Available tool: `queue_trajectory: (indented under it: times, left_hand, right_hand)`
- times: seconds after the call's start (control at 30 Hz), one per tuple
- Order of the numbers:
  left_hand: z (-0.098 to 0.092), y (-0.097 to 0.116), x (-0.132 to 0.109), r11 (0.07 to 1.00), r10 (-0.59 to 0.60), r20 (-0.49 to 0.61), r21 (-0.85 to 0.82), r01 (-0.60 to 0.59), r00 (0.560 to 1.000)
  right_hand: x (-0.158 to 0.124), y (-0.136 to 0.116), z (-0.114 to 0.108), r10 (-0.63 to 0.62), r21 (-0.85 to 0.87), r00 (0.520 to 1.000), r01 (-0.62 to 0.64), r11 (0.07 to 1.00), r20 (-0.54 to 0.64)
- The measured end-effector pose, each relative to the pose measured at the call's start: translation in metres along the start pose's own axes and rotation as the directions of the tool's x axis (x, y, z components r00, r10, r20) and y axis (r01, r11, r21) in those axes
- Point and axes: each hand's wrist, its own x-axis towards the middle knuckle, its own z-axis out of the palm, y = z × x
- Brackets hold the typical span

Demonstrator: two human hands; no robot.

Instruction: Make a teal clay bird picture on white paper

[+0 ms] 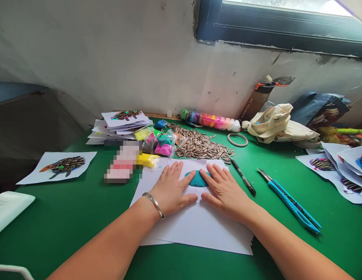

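Note:
My left hand (pixel 173 188) lies flat on white paper (pixel 195 229), fingers spread, with the index fingertip at the left edge of a flattened teal clay shape (pixel 196 179). From the other side my right hand (pixel 223 186) rests on the same sheet, its fingers stretched out and the index finger over the clay's right part. Neither hand grips anything. Faint pen lines show on the paper just below the clay. Past the fingertips spreads a pile of striped sunflower seeds (pixel 201 144). A black pen (pixel 243 177) lies to the right of the paper.
A blue utility knife (pixel 293 206) with its blade out lies at right. Bags of coloured clay (pixel 163 149) sit beyond my left hand. Finished seed pictures (pixel 67 167) lie at both sides. A bottle (pixel 255 101) and cloth bag (pixel 271 122) stand by the wall.

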Motion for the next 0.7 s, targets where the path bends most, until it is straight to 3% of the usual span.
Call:
queue_trajectory:
  times: [0.5,0.7]
  left_hand:
    - [0.0094,0.0017,0.0014,1.000,0.013,-0.080,0.027,-0.011,0.997]
    - [0.0081,0.0034,0.0024,0.999,0.017,-0.057,0.042,-0.015,0.998]
  right_hand:
    - [-0.0005,0.0011,-0.0036,0.001,0.036,1.000,-0.001,0.999,-0.002]
    - [-0.0008,0.0027,-0.0017,-0.011,0.047,1.000,0.011,0.999,-0.012]
